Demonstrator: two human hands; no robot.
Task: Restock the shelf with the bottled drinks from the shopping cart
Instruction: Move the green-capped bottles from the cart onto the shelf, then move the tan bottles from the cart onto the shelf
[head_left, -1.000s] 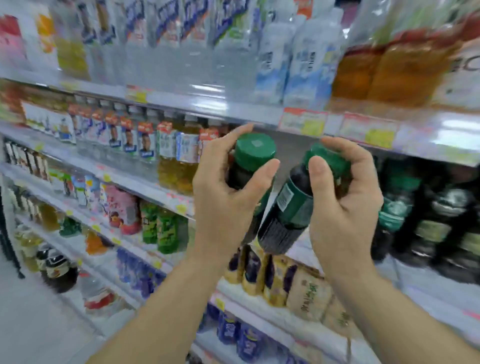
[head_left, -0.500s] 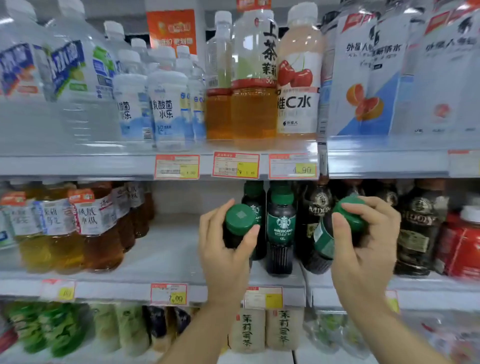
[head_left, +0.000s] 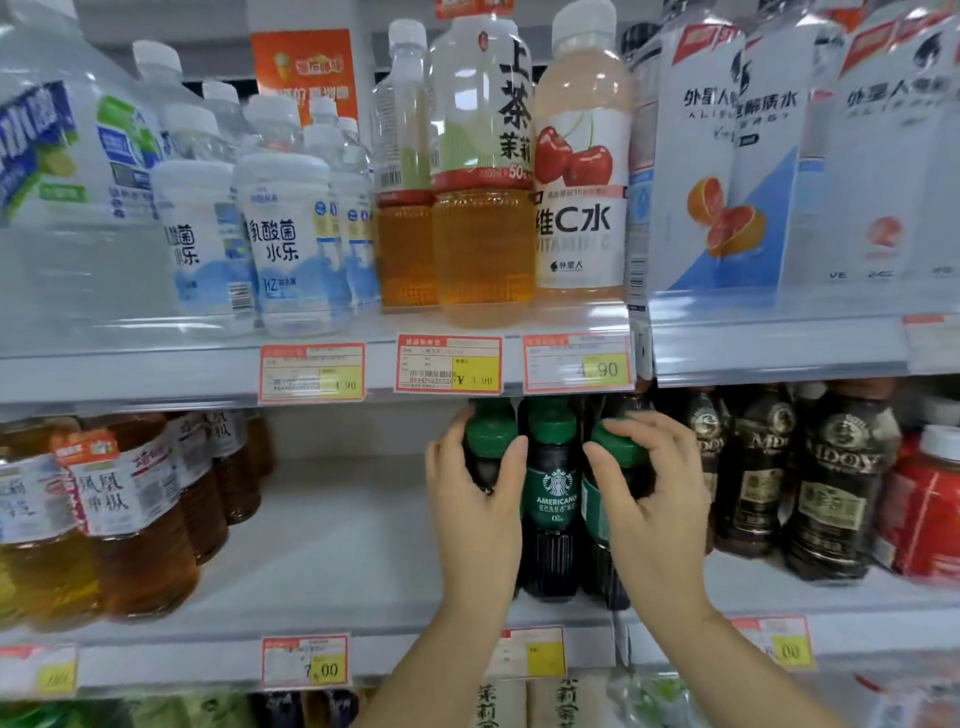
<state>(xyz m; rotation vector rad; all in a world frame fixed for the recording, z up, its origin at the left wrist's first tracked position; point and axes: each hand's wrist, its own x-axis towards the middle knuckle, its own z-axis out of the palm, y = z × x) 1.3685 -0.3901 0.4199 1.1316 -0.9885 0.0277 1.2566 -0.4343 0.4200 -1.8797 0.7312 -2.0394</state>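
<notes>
3 dark coffee bottles with green caps are seen upright on the shelf (head_left: 332, 561). The left bottle (head_left: 485, 441) is gripped by the left hand (head_left: 475, 512), the right bottle (head_left: 618, 457) by the right hand (head_left: 649, 512), fingers (head_left: 641, 428) curled around each; the middle bottle (head_left: 551, 493) is untouched between them.

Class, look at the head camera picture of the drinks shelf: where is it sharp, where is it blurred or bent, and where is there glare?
Head view: sharp at the centre, on the Americano bottle and both hands, left hand and right hand; blurred toward the edges, as on the tea bottles at left; wide-angle bending of the shelf edge; faint glare washing out the price tags.
</notes>
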